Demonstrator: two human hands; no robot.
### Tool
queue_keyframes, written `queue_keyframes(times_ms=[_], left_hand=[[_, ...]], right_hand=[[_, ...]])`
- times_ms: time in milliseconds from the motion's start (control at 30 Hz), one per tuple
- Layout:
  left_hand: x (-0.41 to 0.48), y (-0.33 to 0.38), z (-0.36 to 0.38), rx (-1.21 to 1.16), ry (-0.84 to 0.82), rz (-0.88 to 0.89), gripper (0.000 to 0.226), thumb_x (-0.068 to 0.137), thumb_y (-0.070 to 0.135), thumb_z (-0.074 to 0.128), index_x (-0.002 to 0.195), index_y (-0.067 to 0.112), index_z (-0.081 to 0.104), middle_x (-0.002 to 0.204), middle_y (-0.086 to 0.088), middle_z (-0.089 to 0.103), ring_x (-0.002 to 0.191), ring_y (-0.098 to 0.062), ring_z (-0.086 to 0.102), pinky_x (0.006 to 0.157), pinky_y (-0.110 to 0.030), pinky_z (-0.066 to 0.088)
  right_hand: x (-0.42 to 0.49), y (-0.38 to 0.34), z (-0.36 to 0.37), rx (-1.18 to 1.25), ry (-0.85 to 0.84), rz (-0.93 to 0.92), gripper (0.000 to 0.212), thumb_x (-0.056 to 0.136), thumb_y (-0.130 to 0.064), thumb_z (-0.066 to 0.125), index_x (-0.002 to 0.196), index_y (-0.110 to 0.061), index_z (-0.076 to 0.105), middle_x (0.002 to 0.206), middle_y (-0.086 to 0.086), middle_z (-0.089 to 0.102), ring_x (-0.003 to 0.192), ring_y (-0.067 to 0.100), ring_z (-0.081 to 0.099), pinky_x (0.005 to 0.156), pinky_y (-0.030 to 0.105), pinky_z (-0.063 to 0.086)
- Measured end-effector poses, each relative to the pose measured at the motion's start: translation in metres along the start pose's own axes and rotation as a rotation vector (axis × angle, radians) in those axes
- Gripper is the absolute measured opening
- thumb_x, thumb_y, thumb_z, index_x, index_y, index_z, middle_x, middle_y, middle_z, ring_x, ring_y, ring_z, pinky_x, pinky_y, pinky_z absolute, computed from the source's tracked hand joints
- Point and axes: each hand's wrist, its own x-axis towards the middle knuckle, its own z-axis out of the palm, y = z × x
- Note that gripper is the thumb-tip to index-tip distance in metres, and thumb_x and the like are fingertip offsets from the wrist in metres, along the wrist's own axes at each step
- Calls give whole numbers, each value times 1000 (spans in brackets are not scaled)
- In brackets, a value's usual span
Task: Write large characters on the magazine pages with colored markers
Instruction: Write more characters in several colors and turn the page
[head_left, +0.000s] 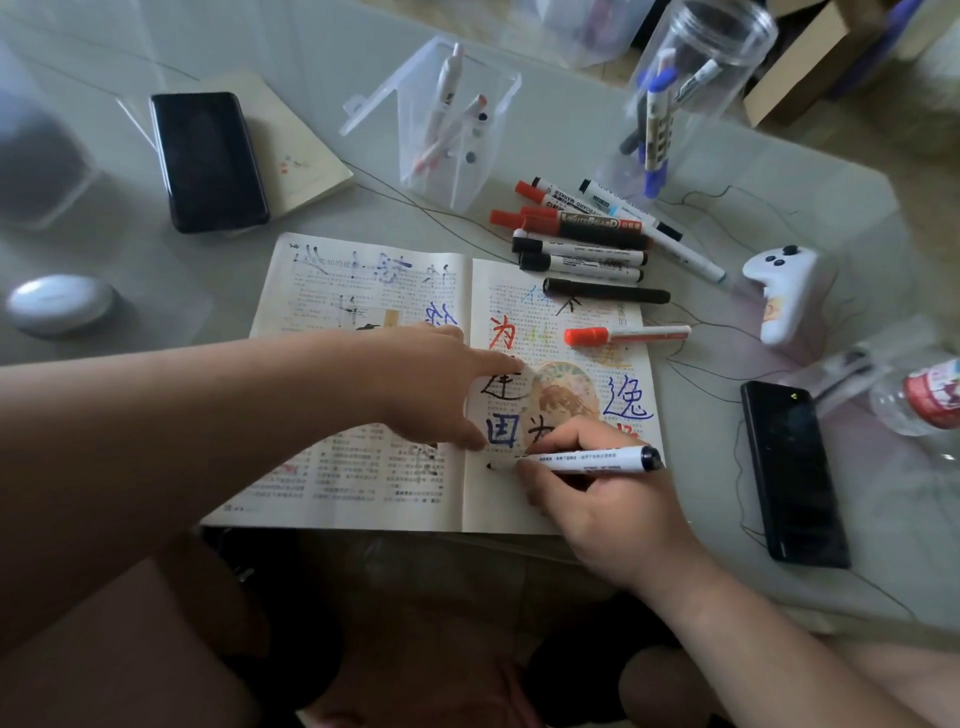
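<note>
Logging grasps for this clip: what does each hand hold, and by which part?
The right hand grips a marker on its barrel near the writing tip. The left hand holds nothing; its spread fingers press the magazine.

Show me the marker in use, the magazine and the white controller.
marker (582, 462), head view, white barrel.
magazine (363, 488), head view, left page.
white controller (787, 296), head view, body.

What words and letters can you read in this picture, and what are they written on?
"WHITEBOARD": on the dark marker with a red cap, in the pile.
"为": red character on the magazine, right page.
"连": black character, same page.
"逸": blue character, same page.
Too small to read: the magazine's print, and the label on the held marker in the right hand.
</note>
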Motion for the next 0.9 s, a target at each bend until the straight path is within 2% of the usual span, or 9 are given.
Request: queue_keyframes(times_ms=[167,233,300,433,567,633,767,833,900], left_hand=[[1,0,0,0,-6,-3,87,85,66,63,153,57,9,118,2,41,99,-15,38,77,-33,35],[2,0,0,-1,-8,-6,87,85,66,63,152,58,9,112,4,36,99,-16,38,77,-33,35],[2,0,1,-3,-7,-10,87,85,66,63,152,58,9,116,3,40,99,-16,37,77,-32,35],[2,0,0,5,-6,-10,87,85,66,63,153,57,9,130,-1,45,102,-17,40,78,-32,35],[2,0,0,5,-9,-12,87,85,66,63,153,57,10,130,-2,45,100,-17,39,79,-33,37],[2,0,0,1,-8,-16,87,85,66,64,152,57,10,129,-1,45,100,-16,38,79,-33,37],[0,1,-1,2,-12,-17,86,85,66,63,153,57,9,121,0,43,100,-16,37,78,-32,36],[0,2,-1,5,-12,-18,86,86,66,63,153,57,9,118,1,42,100,-16,37,78,-31,35],[0,2,-1,4,-10,-20,86,86,66,63,153,57,10,127,0,45,100,-16,37,78,-31,35]], right_hand=[[1,-4,-1,-23,-107,30,21,82,-12,82,69,-19,67,62,-12,66,56,4,59,49,17,43],[2,-4,-1,-17,-95,52,26,81,-9,82,67,-18,63,57,-12,62,51,3,55,47,16,40],[3,-3,-1,-21,-44,50,25,80,-11,83,67,-16,62,56,-9,61,50,3,53,48,17,38],[3,1,-2,22,16,47,14,80,-26,76,74,-18,66,68,-1,70,62,15,66,58,34,54],[2,1,-1,-21,-7,14,18,83,-13,80,72,-15,66,67,-6,67,61,7,61,54,19,45],[3,0,-1,-8,-39,42,18,83,-13,81,72,-15,67,66,-7,67,58,4,60,53,18,44],[4,2,-3,58,31,76,13,81,-22,76,76,-15,66,68,4,72,65,24,71,62,44,57],[5,3,-3,44,50,73,14,84,-17,77,76,-13,65,67,4,72,65,25,71,63,46,56],[6,2,-4,-2,35,46,15,83,-18,77,74,-14,65,67,2,71,64,21,69,60,38,55]])
